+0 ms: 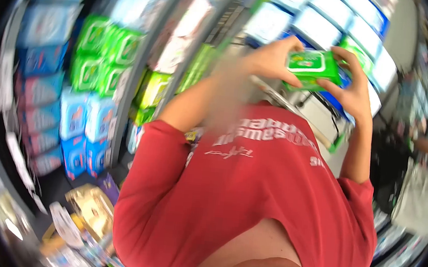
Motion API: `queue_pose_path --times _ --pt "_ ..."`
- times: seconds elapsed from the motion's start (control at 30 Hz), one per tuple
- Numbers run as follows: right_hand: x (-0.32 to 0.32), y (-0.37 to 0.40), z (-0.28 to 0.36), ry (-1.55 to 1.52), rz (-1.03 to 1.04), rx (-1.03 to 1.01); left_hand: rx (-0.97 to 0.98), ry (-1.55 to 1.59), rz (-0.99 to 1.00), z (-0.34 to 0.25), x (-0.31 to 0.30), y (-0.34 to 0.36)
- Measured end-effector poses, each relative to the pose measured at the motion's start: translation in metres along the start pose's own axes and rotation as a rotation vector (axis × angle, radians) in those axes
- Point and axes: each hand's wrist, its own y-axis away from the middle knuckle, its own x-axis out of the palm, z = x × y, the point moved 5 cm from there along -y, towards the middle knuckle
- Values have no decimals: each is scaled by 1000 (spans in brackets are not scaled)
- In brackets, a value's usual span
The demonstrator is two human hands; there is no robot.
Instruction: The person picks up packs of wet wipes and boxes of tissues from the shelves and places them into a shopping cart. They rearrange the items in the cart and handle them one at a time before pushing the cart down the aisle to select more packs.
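Note:
A green pack of wet wipes (307,63) with a white-edged label is held up in front of my chest, between both hands. My left hand (276,60) grips its left end, with the thumb low and the fingers over the top. At the right end, my right hand (353,84) pinches it between thumb and fingers. Below the pack runs the handle bar (297,113) of what looks like a shopping cart, partly hidden by my left arm and the red shirt (266,173).
Shelves on the left hold similar green packs (94,34), light blue packs (73,113) and blue packs (42,60). White-and-blue packages (316,13) are stacked beyond my hands. A pale bag (417,197) stands at the right; assorted goods (90,209) lie lower left.

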Motion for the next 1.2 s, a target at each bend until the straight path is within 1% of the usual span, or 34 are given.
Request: queue_pose_path --times 0.03,0.07,0.1,0.13,0.17,0.2,0.23,0.27,0.3,0.33,0.4,0.43,0.47,0.5,0.53,0.57,0.6,0.67,0.7,0.73,0.8,0.83,0.87,0.93,0.97,1.03,1.07,1.13,1.17,1.2 --pt "9 -10 8 -95 -75 3 -54 285 -14 8 -5 14" --pt "20 -20 16 -192 -140 12 -84 443 -118 5 -13 30" --pt "35 -30 27 -239 -239 -60 -125 657 -144 0 -21 44" --pt "48 -36 37 -289 -341 -118 -63 868 -229 5 -24 51" --pt "64 -38 63 -237 -374 -233 -46 969 -340 6 -31 62" --pt "82 -42 76 -227 -325 -314 -18 1072 -439 4 -40 73" --pt "100 -47 94 -203 -272 -409 -2 1068 -485 -1 -49 84" --pt "117 -50 110 -175 -224 -501 103 1066 -546 -11 -62 95" --pt "132 -58 119 -165 -161 -531 207 1061 -602 -18 -72 107" --pt "142 -57 139 -168 -110 -547 205 1030 -697 -16 -80 116" --pt "164 -60 177 -23 -37 -687 86 1013 -909 -3 -96 145" --pt "176 -65 186 -28 -22 -713 62 950 -1003 3 -104 159" --pt "189 -72 190 -114 -19 -713 169 1055 -1043 12 -112 169" --pt "200 -78 195 -200 -12 -708 190 1046 -1095 15 -121 183" --pt "208 -81 209 -149 12 -765 209 1037 -1145 18 -127 199" --pt "216 -86 219 -145 58 -807 187 1018 -1176 15 -133 214" --pt "225 -91 227 -141 100 -848 210 946 -1188 17 -142 228" --pt "242 -105 238 -142 153 -867 86 870 -1181 19 -155 258" --pt "250 -113 242 -137 194 -870 167 740 -1228 10 -161 265" --pt "255 -120 248 -136 199 -883 177 737 -1239 10 -167 271" --pt "266 -135 260 -263 288 -885 91 784 -1201 12 -181 286" --pt "270 -144 265 -317 295 -890 -60 612 -1238 8 -189 298" --pt "275 -154 270 -417 338 -839 -166 524 -1231 9 -200 308" --pt "290 -181 274 -574 466 -764 -412 -125 -1350 -4 -222 329" --pt "295 -189 281 -573 466 -766 -410 -126 -1351 2 -231 332" --pt "298 -203 295 -868 572 -762 -370 -944 -1532 -13 -243 338" --pt "303 -210 295 -865 571 -764 -367 -943 -1533 -17 -246 336" --pt "327 -229 284 -776 676 -550 -344 -1312 -1461 -38 -250 326" --pt "335 -238 282 -753 739 -537 -399 -1208 -1357 -29 -259 327" --pt "336 -245 275 -753 739 -537 -399 -1207 -1357 -26 -263 328"
